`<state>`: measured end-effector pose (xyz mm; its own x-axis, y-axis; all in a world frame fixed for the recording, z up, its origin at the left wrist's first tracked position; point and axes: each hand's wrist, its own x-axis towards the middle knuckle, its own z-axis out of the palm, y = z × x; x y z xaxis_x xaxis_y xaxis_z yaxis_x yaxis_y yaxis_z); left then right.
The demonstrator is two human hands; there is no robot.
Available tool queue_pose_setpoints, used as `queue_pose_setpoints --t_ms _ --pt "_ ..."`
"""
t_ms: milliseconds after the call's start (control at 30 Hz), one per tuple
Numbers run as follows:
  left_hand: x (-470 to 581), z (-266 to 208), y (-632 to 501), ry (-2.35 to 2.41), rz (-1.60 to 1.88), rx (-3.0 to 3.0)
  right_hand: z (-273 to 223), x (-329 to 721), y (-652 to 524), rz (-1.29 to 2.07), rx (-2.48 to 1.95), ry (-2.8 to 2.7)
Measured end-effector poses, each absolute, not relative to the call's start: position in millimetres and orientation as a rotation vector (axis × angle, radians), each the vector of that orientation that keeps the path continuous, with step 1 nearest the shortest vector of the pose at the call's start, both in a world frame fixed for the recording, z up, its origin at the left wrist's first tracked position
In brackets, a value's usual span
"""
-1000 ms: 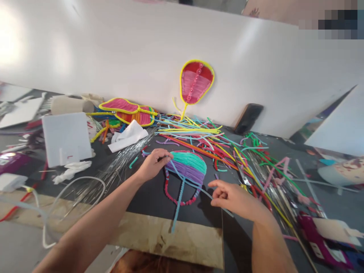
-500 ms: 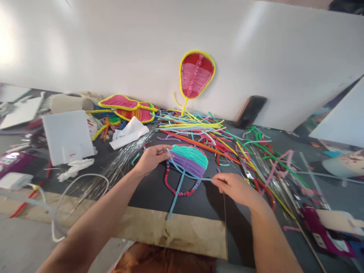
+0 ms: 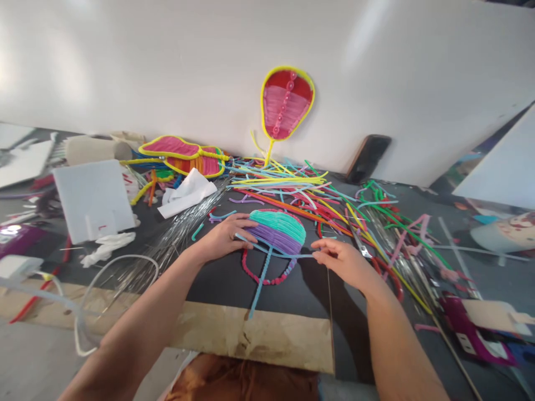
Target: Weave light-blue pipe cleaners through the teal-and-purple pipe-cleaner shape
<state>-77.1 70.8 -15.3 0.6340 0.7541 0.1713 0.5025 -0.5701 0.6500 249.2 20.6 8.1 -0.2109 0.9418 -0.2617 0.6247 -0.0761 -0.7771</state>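
A light blue pipe cleaner [image 3: 288,255] lies across the lower edge of a rounded, fan-shaped piece [image 3: 281,228], which is filled with turquoise and purple pipe cleaner rows. My left hand [image 3: 228,238] is closed on the strand's left end, its fingers touching the piece's left side. At the right end, my right hand [image 3: 340,263] pinches the same strand between thumb and fingers. Below the filled part, a red and pink outline [image 3: 251,274] curves round bare table. A twisted light blue stem [image 3: 259,287] runs down from the middle toward me.
Behind lies a heap of coloured pipe cleaners [image 3: 284,181]. A yellow-edged fan [image 3: 288,106] and a phone [image 3: 370,159] lean on the white board. Scissors [image 3: 363,245] lie beyond my right hand, a purple glue gun [image 3: 468,328] farther right. Bare wires [image 3: 167,234] spread at left.
My left hand has shifted down and left with its end of the pipe cleaner. The strand now lies straighter along the purple edge. My right hand has moved slightly.
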Motion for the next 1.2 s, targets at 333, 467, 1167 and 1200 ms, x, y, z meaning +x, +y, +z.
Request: queue_pose_setpoints --t_ms 333,467,1167,1200 --pt "-67 -20 68 1.049 0.804 2.216 6 252 22 1.542 -1.216 -1.383" --pt "-66 -20 70 0.991 0.787 2.301 5 231 17 1.355 -1.388 -1.708" --pt "-40 -23 52 1.073 0.736 2.455 -12 199 16 0.953 -1.583 -1.806" --pt "-41 -24 52 1.058 0.725 2.466 -12 199 16 0.959 -1.583 -1.798"
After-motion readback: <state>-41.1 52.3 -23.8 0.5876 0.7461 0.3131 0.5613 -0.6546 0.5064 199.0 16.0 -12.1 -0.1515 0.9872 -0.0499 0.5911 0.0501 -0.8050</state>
